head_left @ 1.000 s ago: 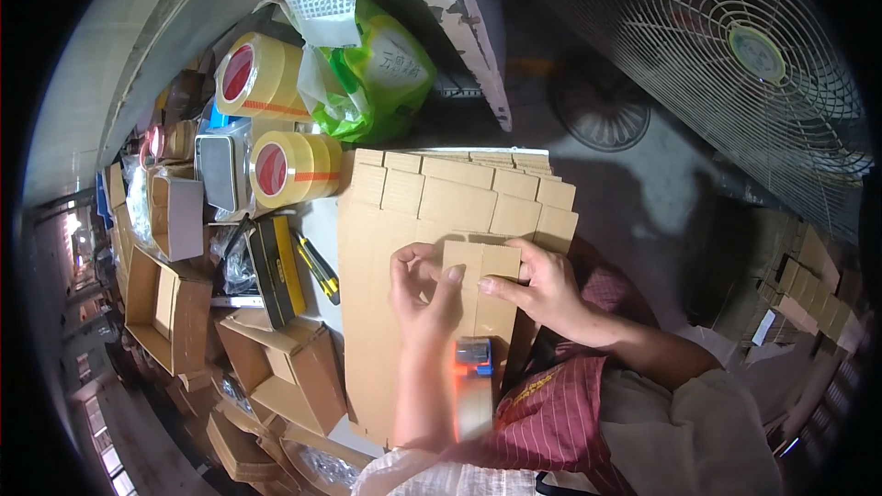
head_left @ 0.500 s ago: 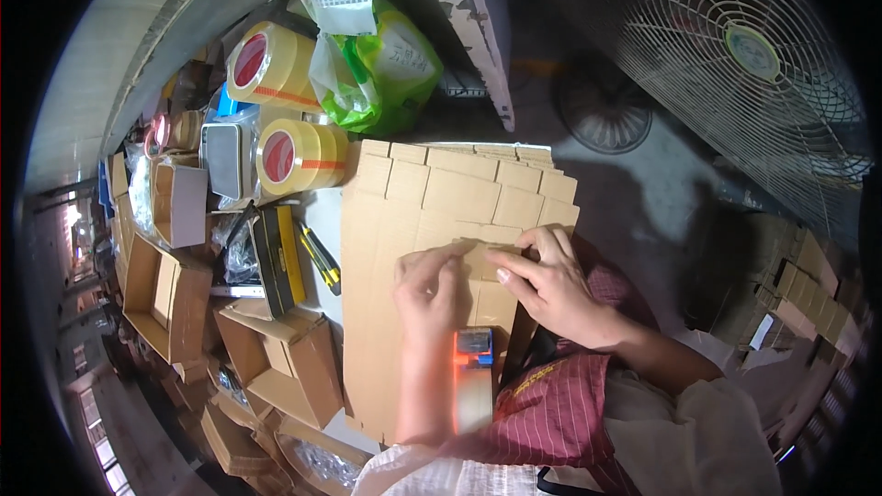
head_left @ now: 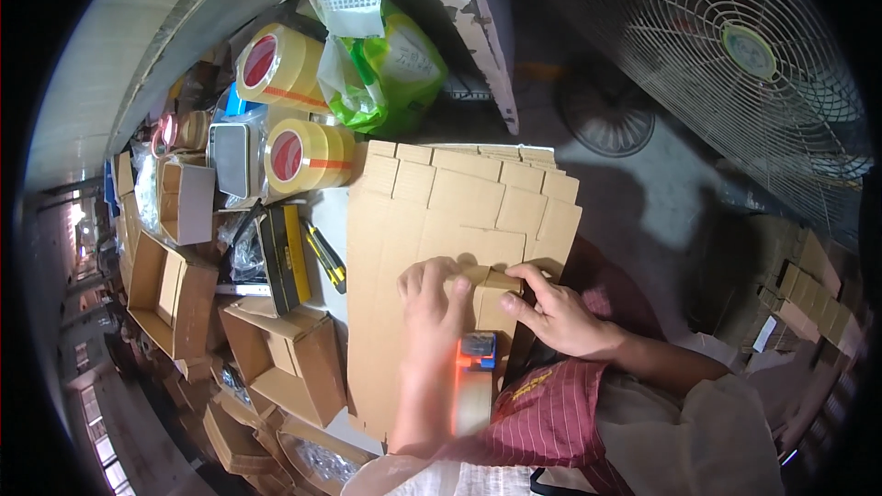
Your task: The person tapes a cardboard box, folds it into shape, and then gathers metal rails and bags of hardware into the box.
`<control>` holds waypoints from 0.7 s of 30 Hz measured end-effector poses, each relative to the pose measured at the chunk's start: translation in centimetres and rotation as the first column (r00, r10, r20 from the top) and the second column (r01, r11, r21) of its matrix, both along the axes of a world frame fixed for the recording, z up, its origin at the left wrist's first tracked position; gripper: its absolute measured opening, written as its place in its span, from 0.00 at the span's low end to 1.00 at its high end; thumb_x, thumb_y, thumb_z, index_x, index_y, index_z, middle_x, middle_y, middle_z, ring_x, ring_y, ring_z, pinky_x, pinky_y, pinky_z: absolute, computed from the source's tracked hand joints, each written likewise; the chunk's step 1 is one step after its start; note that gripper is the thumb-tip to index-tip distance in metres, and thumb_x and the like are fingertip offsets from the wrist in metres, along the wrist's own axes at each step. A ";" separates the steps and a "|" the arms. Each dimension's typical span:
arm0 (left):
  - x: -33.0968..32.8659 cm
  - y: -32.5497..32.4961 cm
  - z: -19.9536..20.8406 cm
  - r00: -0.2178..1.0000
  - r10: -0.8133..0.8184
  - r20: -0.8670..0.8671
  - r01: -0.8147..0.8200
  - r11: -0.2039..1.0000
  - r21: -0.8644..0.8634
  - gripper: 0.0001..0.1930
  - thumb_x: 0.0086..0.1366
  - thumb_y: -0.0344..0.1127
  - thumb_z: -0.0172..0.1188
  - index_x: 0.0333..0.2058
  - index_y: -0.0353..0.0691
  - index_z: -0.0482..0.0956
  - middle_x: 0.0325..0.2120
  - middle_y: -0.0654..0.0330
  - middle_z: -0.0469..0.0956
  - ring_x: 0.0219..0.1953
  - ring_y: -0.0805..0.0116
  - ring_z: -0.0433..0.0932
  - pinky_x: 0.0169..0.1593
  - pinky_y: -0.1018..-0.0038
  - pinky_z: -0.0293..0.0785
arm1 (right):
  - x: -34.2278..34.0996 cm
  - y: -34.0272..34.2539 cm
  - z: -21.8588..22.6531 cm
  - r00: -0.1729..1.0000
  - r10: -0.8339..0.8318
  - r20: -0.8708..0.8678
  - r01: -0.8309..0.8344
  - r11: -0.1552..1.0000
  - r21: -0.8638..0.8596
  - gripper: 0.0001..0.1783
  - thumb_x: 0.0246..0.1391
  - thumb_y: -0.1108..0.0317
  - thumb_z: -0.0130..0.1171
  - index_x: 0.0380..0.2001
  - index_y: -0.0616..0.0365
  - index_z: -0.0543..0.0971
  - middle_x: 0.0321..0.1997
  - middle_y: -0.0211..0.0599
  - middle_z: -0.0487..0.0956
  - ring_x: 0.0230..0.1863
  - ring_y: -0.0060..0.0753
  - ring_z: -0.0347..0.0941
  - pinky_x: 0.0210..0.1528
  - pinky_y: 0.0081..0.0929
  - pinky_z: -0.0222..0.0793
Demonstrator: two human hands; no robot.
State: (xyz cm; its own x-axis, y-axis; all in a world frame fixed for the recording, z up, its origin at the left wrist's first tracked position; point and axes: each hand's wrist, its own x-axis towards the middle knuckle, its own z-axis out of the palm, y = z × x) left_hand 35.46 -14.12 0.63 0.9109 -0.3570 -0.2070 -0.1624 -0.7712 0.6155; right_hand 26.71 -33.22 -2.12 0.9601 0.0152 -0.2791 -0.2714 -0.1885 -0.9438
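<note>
A small brown cardboard piece with raised, folded flaps (head_left: 489, 298) lies on a stack of flat cardboard blanks (head_left: 390, 248) in front of me. At its left edge my left hand (head_left: 430, 298) is closed on it, thumb against the flap. My right hand (head_left: 562, 314) pinches its right end between thumb and bent forefinger. Just below the piece, by my left wrist, rests a blue and orange tape dispenser (head_left: 477, 351), partly hidden by my forearm and apron.
Left of the stack lie a yellow and black utility knife (head_left: 324, 257) and open cardboard boxes (head_left: 280, 358). Clear tape rolls (head_left: 308, 156) and a green plastic bag (head_left: 395, 73) stand farther back. A large caged fan (head_left: 749, 50) is at the far right.
Both hands have come slightly nearer to me. The cardboard's flaps, flatter before, now stand folded up between my fingers. The view has shifted a little.
</note>
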 end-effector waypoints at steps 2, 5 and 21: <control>-0.1 -0.1 -0.3 0.999 0.037 -0.033 -0.037 0.999 -0.011 0.18 0.71 0.49 0.56 0.49 0.41 0.78 0.48 0.50 0.75 0.55 0.46 0.66 0.60 0.53 0.63 | 0.1 -0.3 0.4 0.998 0.014 -0.057 -0.012 0.999 0.033 0.27 0.71 0.48 0.53 0.58 0.60 0.67 0.28 0.46 0.76 0.26 0.30 0.74 0.32 0.33 0.70; -0.3 -0.7 -0.6 0.996 0.080 0.046 -0.080 0.997 -0.003 0.15 0.74 0.44 0.57 0.46 0.38 0.79 0.41 0.53 0.79 0.51 0.53 0.70 0.56 0.59 0.66 | 0.2 -0.8 1.1 0.993 0.028 -0.115 -0.021 0.998 0.056 0.26 0.69 0.48 0.55 0.53 0.60 0.68 0.36 0.57 0.81 0.39 0.57 0.81 0.41 0.44 0.75; -1.4 -3.8 1.9 0.766 0.082 -0.638 -0.472 0.745 -0.471 0.05 0.67 0.28 0.60 0.35 0.41 0.71 0.30 0.68 0.73 0.29 0.83 0.68 0.31 0.82 0.63 | -1.1 -2.6 6.0 0.946 0.287 0.149 -0.122 0.743 -0.658 0.26 0.64 0.47 0.57 0.52 0.58 0.79 0.51 0.60 0.75 0.57 0.59 0.71 0.55 0.53 0.73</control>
State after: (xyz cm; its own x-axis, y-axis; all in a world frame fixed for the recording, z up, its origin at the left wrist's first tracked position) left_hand 34.05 -17.95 2.52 0.7756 -0.3282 -0.5391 0.5088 -0.1804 0.8418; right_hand 25.65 -35.83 3.86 0.9903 0.1182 -0.0725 0.0493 -0.7885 -0.6130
